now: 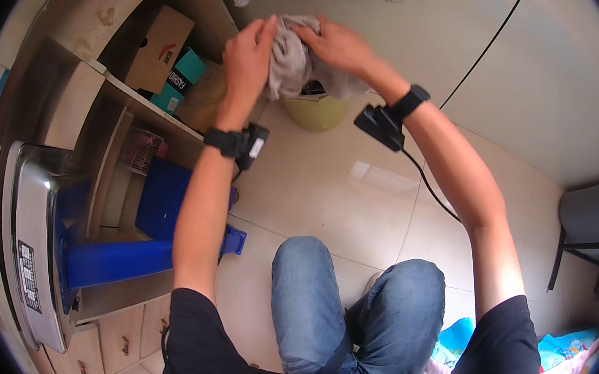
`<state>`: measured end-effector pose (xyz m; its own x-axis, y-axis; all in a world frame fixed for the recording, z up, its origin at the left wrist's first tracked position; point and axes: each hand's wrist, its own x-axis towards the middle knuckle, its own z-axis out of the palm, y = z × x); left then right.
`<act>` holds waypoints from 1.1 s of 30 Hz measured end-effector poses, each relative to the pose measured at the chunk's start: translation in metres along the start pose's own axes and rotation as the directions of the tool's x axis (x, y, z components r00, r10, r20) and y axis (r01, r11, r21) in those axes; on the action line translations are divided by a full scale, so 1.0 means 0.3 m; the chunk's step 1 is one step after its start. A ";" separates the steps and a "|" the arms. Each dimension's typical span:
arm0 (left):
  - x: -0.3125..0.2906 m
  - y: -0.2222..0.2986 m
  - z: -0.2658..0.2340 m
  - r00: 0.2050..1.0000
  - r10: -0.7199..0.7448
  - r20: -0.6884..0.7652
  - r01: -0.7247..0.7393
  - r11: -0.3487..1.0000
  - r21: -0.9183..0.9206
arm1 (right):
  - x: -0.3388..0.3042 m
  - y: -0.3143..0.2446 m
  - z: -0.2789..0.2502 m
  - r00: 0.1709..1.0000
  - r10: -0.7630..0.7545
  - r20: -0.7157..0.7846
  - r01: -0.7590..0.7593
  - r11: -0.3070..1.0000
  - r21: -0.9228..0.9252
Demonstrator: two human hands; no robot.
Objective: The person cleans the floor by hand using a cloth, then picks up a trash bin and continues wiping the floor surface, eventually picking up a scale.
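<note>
A crumpled grey-beige cloth (289,60) is held up in front of me between both hands. My left hand (248,61) grips its left side, fingers closed at the top edge. On the other side my right hand (340,45) pinches the cloth near its upper right, and part of the fabric hangs down below that hand. Just beneath is a yellow-green bin (317,114) standing on the floor, with something dark showing at its mouth. The cloth hides part of the bin's rim; whether they touch, I cannot tell.
Wooden shelves (113,81) on the left hold a brown shoebox (159,50) and a teal box (189,70). A blue-framed scale (117,261) with a metal platform (37,244) stands nearer. A grey chair (598,217) is at right; a black cable (498,31) crosses the wall.
</note>
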<state>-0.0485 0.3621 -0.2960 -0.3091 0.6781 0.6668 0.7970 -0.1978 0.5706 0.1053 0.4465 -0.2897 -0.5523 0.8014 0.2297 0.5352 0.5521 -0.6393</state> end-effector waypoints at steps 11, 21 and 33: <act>0.437 0.136 -0.034 0.997 0.057 -0.042 -0.069 0.920 -0.386 | 0.229 0.072 -0.043 0.999 -0.007 0.038 0.022 0.916 -0.401; 0.539 0.081 -0.073 0.982 -0.001 -0.187 -0.073 0.920 -0.386 | 0.325 0.074 -0.101 0.905 0.323 0.276 -0.423 0.751 0.507; 0.356 0.035 0.056 0.912 -0.403 0.074 0.329 0.613 -0.719 | 0.251 0.041 -0.113 0.861 0.476 -0.176 -0.195 0.631 0.750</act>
<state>-0.0645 0.4444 -0.2267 -0.5648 0.7504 0.3433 0.0141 -0.4072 0.9132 0.0922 0.5214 -0.2554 -0.1081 0.9939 0.0229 -0.0337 0.0193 -0.9992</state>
